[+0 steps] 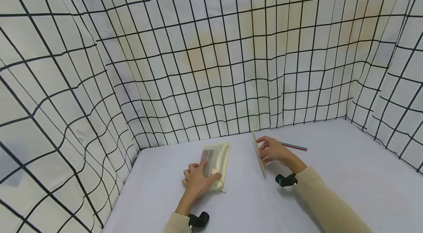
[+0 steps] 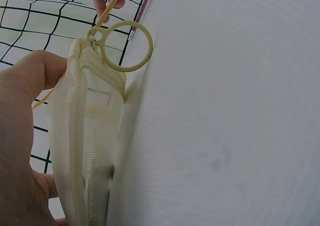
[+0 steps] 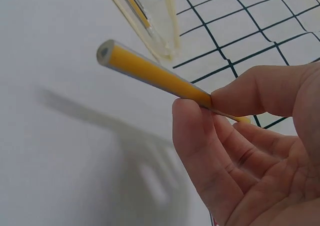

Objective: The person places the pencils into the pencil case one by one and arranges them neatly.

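In the head view my left hand (image 1: 199, 181) lies over the left and near part of a cream mesh zip pouch (image 1: 219, 157), gripping it with thumb and index finger across its top and other fingers curled at its left edge. Pencils show through the mesh. From the pouch's near end hangs a ring zip pull (image 2: 148, 49), large in the left wrist view. To the right, my right hand (image 1: 275, 150) pinches a yellow pencil (image 3: 150, 74) between thumb and fingertips, raised over the table. Its blunt end with a grey core faces the right wrist camera.
A green pencil and a red pencil (image 1: 299, 147) lie behind my right hand, partly hidden by it. White cloth covers the table (image 1: 244, 207). White curtain walls with a black grid (image 1: 211, 78) stand at the back and on both sides.
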`<state>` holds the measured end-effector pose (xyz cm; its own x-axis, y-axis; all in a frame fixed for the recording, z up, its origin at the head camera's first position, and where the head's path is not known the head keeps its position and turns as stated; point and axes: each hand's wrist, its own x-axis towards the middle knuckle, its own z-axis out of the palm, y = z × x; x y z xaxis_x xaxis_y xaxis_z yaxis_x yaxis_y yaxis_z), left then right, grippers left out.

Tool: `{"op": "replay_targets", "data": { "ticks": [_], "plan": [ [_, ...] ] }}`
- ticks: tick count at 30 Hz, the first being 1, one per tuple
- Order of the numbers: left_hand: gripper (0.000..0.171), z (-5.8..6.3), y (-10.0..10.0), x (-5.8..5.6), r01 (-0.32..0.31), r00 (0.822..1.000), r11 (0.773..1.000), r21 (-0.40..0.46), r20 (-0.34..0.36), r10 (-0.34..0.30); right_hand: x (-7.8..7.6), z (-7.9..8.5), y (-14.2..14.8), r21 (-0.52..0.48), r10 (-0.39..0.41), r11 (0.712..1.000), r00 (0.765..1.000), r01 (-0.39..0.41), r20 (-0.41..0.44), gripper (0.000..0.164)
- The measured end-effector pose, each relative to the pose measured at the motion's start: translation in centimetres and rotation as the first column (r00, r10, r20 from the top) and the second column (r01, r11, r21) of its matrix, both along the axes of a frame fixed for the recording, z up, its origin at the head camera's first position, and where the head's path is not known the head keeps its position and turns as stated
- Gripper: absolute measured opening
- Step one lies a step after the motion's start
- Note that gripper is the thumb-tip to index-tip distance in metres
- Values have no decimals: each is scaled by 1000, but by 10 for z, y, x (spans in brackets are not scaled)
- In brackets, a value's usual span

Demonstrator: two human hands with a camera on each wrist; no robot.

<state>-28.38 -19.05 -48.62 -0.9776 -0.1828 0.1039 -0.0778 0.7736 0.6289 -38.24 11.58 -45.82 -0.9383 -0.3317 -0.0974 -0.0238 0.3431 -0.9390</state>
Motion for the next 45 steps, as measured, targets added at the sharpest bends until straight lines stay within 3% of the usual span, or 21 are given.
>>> {"op": "replay_targets", "data": {
  "ticks": [17, 45],
  "plan": [
    [89, 0, 2, -1, -7, 1000, 1000, 4, -1, 7, 8, -6, -22, -114, 66, 992, 997, -62, 31, 61],
    [90, 0, 1, 0, -2, 1000, 1000, -4, 0, 2, 27, -11, -76, -154, 95, 986, 983, -70, 160, 58]
  ]
}}
